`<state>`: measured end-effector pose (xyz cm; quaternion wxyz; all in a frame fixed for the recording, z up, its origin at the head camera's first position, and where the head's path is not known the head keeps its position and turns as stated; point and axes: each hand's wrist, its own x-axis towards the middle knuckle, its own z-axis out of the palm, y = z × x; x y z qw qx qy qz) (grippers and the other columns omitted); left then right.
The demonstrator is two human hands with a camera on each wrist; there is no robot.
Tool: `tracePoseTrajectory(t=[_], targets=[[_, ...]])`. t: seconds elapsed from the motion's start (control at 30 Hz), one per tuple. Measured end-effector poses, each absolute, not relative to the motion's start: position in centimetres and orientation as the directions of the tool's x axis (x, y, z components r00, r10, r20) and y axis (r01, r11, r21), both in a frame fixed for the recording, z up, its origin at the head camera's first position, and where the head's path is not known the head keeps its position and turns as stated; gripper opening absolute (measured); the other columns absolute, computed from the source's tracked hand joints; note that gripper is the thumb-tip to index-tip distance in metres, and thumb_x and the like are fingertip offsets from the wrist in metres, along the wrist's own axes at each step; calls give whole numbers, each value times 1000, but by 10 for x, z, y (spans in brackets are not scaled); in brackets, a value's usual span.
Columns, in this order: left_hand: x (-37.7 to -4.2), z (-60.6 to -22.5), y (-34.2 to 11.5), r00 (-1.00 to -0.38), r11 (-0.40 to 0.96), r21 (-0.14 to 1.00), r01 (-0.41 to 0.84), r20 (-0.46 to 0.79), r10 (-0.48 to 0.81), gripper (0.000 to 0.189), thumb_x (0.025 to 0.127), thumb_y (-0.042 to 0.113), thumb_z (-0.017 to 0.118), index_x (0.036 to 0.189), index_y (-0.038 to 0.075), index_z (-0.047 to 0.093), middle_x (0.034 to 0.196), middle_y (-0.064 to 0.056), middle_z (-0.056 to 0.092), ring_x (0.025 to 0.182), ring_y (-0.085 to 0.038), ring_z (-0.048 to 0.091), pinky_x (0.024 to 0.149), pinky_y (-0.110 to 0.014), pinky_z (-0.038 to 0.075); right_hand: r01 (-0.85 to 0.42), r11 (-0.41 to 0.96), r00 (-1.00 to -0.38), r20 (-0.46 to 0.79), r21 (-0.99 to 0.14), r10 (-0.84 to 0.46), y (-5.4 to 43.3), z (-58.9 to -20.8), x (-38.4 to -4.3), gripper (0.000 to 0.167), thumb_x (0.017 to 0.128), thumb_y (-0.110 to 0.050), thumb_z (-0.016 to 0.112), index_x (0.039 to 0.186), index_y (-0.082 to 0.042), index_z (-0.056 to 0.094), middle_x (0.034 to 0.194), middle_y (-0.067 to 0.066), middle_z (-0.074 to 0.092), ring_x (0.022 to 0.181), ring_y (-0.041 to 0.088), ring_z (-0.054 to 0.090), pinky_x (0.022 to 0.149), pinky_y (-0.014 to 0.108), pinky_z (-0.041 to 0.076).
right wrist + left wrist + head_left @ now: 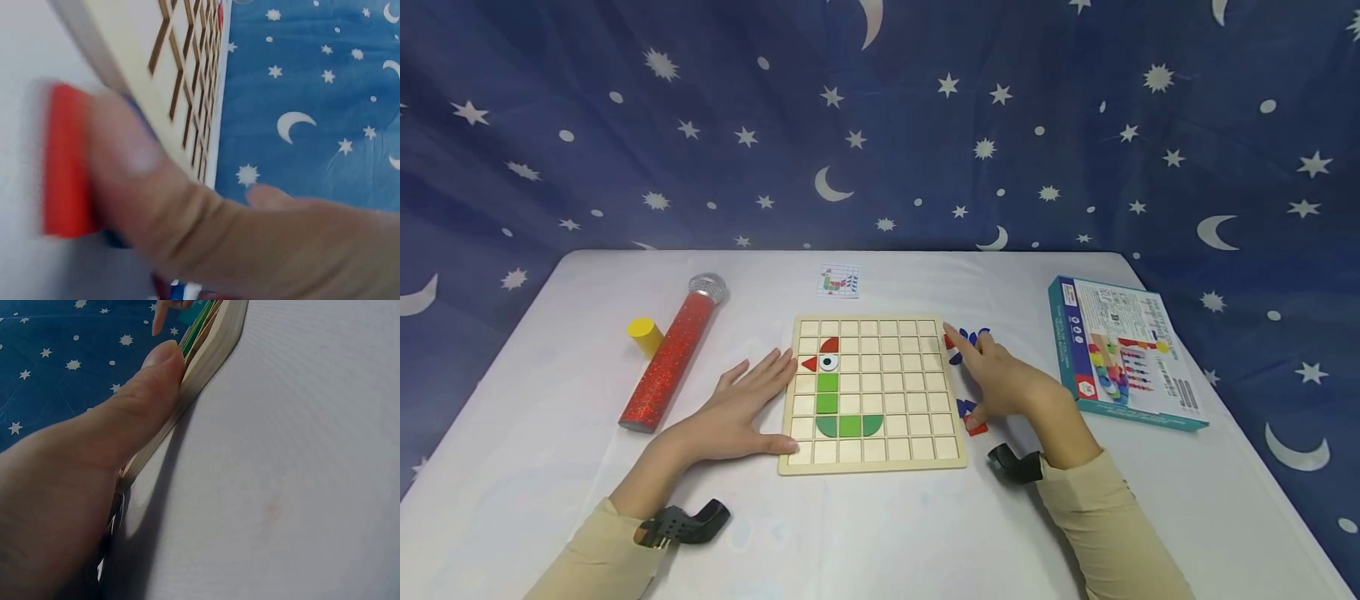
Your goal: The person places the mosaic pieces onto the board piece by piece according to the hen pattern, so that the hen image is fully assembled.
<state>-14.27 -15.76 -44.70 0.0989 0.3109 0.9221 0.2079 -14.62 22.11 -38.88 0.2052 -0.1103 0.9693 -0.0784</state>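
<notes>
A wooden grid board [906,392] lies on the table. Set in its cells are a red quarter-round, a red triangle, an eye tile [828,362], green squares [827,392] and darker green quarter-rounds [872,425]. My left hand [737,417] rests along the board's left edge, fingers straight and thumb on the near corner, as the left wrist view confirms. Beyond the right edge my right hand [1011,383] spreads over loose pieces, its thumb at a red piece [65,162]. Blue pieces [973,335] lie around its fingertips. Blur hides exact contact in the right wrist view.
A small picture card [838,282] lies behind the board. To the left are a red glittery microphone [672,362] and a yellow cylinder [645,336]. A teal-edged box [1127,354] lies at right. A starry blue cloth [917,125] hangs behind the table.
</notes>
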Motion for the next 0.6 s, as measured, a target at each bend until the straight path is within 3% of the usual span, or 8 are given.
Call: tracePoseTrajectory(t=[0.13, 0.2, 0.33, 0.43, 0.6], targets=[[-142, -446, -156, -787, 719, 448, 531, -53, 615, 113, 69, 73, 64, 152, 10, 19, 161, -5, 11, 149, -27, 7, 116, -53, 2, -140, 952, -925, -307, -273, -224, 233, -388, -154, 130, 63, -41, 86, 153, -29, -6, 115, 14, 40, 96, 24, 48, 85, 39, 50], [-142, -446, -155, -786, 717, 449, 532, -53, 616, 113, 70, 73, 64, 152, 10, 19, 161, -5, 11, 149, -27, 7, 116, -53, 2, -116, 952, -937, -286, -285, -200, 244, -385, -157, 124, 66, -41, 85, 154, -27, -2, 119, 17, 41, 99, 27, 50, 88, 44, 50], [-143, -446, -155, -783, 716, 445, 538, -51, 620, 112, 70, 72, 64, 152, 9, 20, 161, -6, 11, 149, -28, 7, 116, -53, 3, -65, 968, -948, -288, -243, -135, 264, -377, -160, 100, 72, -30, 83, 152, -18, 24, 121, 20, 48, 98, 29, 54, 89, 50, 50], [-143, -447, -155, -785, 719, 444, 536, -52, 617, 112, 70, 72, 64, 152, 9, 20, 161, -5, 11, 149, -27, 6, 116, -53, 2, -37, 975, -939, -326, -218, -109, 273, -374, -161, 78, 75, -20, 81, 143, -12, 42, 114, 18, 55, 95, 27, 56, 88, 47, 51], [-144, -450, -156, -790, 726, 442, 528, -58, 610, 114, 69, 74, 63, 152, 9, 20, 161, -4, 10, 149, -26, 5, 116, -53, 2, 7, 973, -928, -364, -231, -80, 275, -376, -163, 55, 78, -11, 78, 128, -7, 55, 107, 17, 62, 93, 26, 57, 89, 45, 52]])
